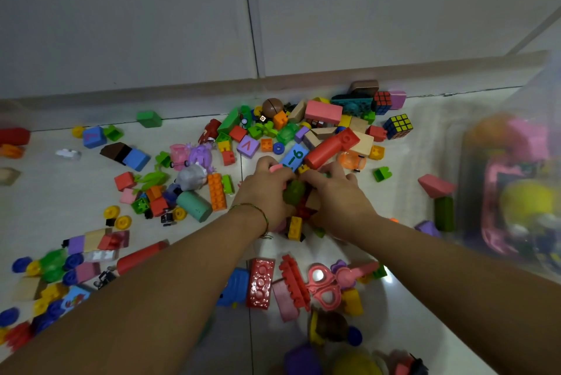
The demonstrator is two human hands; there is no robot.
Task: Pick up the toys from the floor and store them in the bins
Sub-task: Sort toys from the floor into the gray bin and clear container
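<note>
Left hand (267, 192) and right hand (338, 194) curl around a clump of blocks (294, 191); best press inward, then lift level toward the bin (535, 101).

We log pale grey wall panels (121, 10), a dark vertical seam (250, 25) between them, low skirting board (182, 91), glossy floor tiles (60, 192), white glare (391, 281) near us.

Pale tiled floor (403, 180) strewn with blocks (323, 112), thickest along its far edge by the wall (121, 25). 2 puzzle cubes (398, 126) lie there too. A clear bin (513, 192) stands at the right edge.
</note>
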